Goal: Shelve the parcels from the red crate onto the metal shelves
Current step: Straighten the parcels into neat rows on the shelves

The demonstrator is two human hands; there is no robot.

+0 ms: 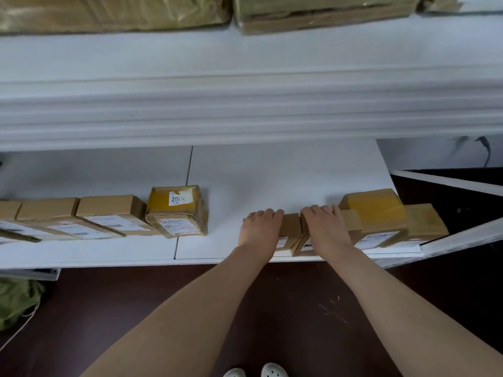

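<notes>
Two small brown cardboard parcels stand side by side near the front edge of the lower white metal shelf [272, 180]. My left hand [260, 227] lies over the left parcel [290, 227], fingers curled over its far top edge. My right hand [325, 227] grips the right parcel [304, 225] the same way. Both parcels show white labels on their front faces. The red crate is out of view.
Right of my hands sit a yellow-taped parcel [374, 206] and another brown one [426, 221] at the shelf's end. At the left is a row of parcels ending in one marked 002 [177, 210]. Wrapped packages [109, 12] fill the upper shelf. A green bag [16, 297] lies on the dark floor.
</notes>
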